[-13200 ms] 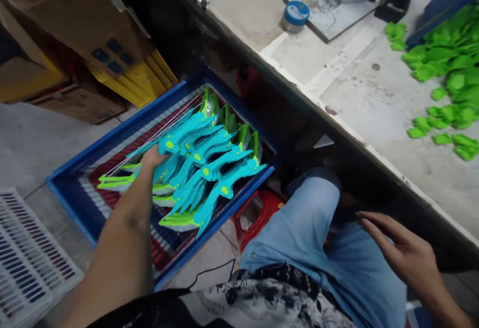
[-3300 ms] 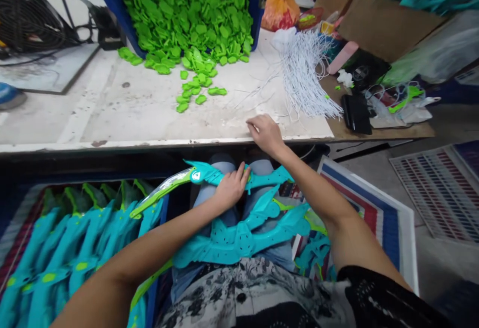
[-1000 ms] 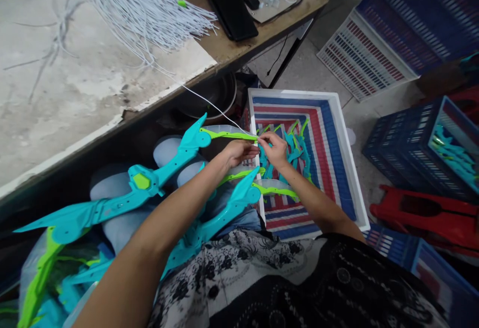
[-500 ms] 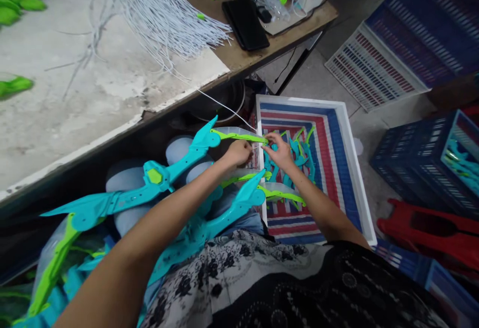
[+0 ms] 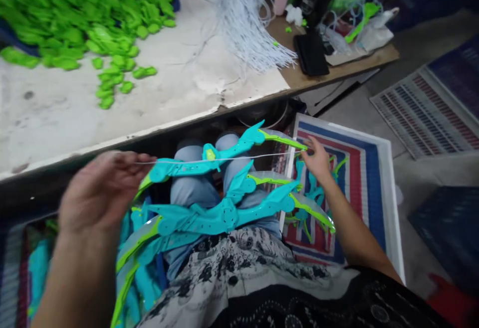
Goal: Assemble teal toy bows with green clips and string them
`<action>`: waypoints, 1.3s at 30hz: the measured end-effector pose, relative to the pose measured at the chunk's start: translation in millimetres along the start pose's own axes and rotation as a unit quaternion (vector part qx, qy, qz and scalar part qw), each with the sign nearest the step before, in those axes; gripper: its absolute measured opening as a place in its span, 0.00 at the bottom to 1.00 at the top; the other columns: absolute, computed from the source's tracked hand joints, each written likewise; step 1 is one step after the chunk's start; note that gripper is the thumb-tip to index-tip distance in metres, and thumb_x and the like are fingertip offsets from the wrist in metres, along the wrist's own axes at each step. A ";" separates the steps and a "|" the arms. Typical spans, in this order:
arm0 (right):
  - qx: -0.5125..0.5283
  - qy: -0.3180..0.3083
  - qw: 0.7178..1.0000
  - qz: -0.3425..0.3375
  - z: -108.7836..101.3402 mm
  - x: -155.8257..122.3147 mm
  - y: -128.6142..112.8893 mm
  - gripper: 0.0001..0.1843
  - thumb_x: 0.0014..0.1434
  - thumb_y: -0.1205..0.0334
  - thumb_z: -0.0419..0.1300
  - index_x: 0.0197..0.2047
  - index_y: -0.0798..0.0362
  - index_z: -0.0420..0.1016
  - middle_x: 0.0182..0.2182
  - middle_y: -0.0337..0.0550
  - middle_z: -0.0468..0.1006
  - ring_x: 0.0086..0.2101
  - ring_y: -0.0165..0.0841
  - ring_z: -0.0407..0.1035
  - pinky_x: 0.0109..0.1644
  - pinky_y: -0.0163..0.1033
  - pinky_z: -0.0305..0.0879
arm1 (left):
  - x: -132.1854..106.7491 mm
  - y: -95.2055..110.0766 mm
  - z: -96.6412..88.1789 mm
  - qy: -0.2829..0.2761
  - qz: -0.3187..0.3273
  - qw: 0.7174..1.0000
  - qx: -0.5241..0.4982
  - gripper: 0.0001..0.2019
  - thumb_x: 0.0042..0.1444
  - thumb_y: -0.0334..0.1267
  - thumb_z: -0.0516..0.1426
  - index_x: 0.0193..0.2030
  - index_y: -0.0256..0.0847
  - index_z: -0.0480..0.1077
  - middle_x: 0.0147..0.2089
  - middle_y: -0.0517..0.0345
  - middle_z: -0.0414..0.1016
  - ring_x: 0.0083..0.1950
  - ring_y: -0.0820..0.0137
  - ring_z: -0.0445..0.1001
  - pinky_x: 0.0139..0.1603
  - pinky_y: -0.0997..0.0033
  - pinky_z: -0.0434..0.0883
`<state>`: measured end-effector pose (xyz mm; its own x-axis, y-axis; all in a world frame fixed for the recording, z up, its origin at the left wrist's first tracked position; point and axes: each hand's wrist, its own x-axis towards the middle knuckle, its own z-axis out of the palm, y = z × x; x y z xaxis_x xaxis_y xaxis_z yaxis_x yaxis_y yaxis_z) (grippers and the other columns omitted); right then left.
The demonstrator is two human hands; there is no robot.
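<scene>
A turquoise toy bow (image 5: 190, 168) with green limbs lies across my knees. My right hand (image 5: 317, 159) pinches the green limb tip at its right end, where a white cord (image 5: 239, 158) meets it. The cord runs nearly straight along the bow to my left hand (image 5: 103, 191), whose closed fingers hold its other end near the left limb. That hand is somewhat blurred, and the bow's left tip is hidden behind it. Closer to my body, another toy bow (image 5: 224, 217) and more turquoise and green pieces rest on my lap.
Green plastic parts (image 5: 112, 69) heap on the worktable (image 5: 179, 86) at left. A bundle of white cords (image 5: 258, 39) and a black phone-like case (image 5: 310, 54) lie farther right. A white-rimmed crate (image 5: 391, 183) with striped lining holds more bows. Blue crates (image 5: 449, 228) stand at right.
My left hand has moved far left from beside the right one, drawing the cord along the bow. The cord has left the table bundle. The view has shifted left.
</scene>
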<state>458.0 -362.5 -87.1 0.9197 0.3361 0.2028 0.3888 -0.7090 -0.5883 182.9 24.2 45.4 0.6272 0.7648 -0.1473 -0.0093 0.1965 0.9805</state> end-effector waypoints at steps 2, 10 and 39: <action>-0.018 0.033 0.995 -0.094 8.2 7.2 -42.8 0.22 0.56 0.59 0.57 0.54 0.52 0.70 0.48 0.52 0.76 0.51 0.45 0.67 0.57 0.55 0.62 | -21.9 -9.9 14.5 0.018 -0.040 0.998 -0.034 0.12 0.34 0.43 0.71 0.26 0.47 0.76 0.28 0.66 0.77 0.37 0.68 0.78 0.46 0.62 0.77; -0.021 -0.310 0.812 -0.493 136.2 -31.5 -252.6 0.18 0.64 0.57 0.53 0.54 0.51 0.72 0.47 0.53 0.74 0.47 0.44 0.66 0.50 0.50 0.64 | -55.2 -43.5 40.8 -0.061 -0.111 0.987 -0.103 0.13 0.42 0.44 0.68 0.30 0.40 0.74 0.28 0.57 0.77 0.33 0.67 0.78 0.42 0.65 0.75; 0.037 -0.493 0.775 -0.392 168.6 48.7 -273.6 0.26 0.55 0.63 0.58 0.58 0.46 0.71 0.52 0.38 0.75 0.34 0.35 0.76 0.37 0.36 0.71 | 3.2 -38.5 -80.5 0.287 0.177 0.941 0.005 0.09 0.54 0.41 0.61 0.33 0.37 0.68 0.22 0.63 0.70 0.17 0.80 0.61 0.18 0.79 0.61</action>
<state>387.3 -47.7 -48.2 -0.1018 0.9827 -0.1550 0.7701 -0.0208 -0.6376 122.5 68.6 -3.3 0.0619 0.9876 0.1445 -0.1299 -0.1356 0.9822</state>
